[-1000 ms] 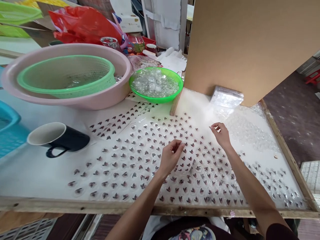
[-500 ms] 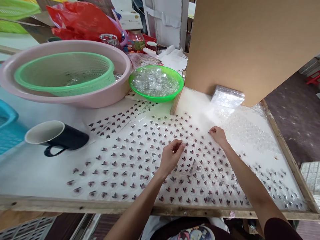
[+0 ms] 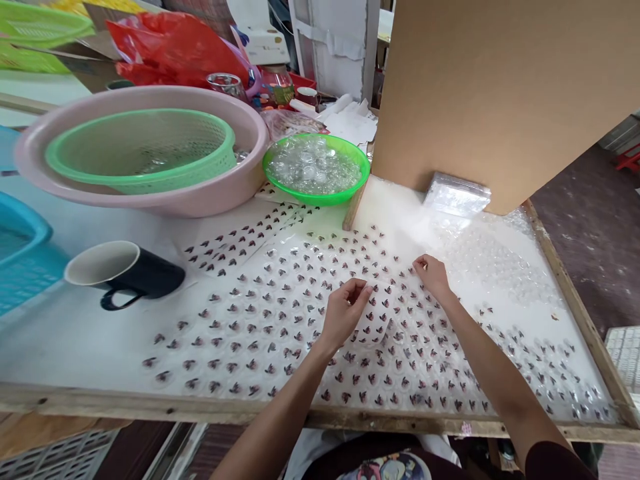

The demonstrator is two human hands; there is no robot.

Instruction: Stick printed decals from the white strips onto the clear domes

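Note:
A white table top (image 3: 75,333) in a wooden frame is covered with rows of small clear domes (image 3: 250,333) over dark printed motifs. My left hand (image 3: 345,310) hovers over the middle rows, fingers curled with thumb and forefinger pinched; what they hold is too small to make out. My right hand (image 3: 433,275) rests fingertips-down on the domes farther right, fingers bent together. A heap of plain clear domes (image 3: 495,263) lies just right of that hand.
A green bowl (image 3: 316,168) of clear domes stands behind the rows. A pink basin (image 3: 150,157) holding a green colander, a black mug (image 3: 127,275) on its side, a blue basket (image 3: 20,253), a cardboard sheet (image 3: 500,93) and a plastic bag stack (image 3: 456,193) surround the work area.
My right hand has dropped from a raised pinch onto the domes and slid slightly left. My left hand has barely moved. The view has shifted a little.

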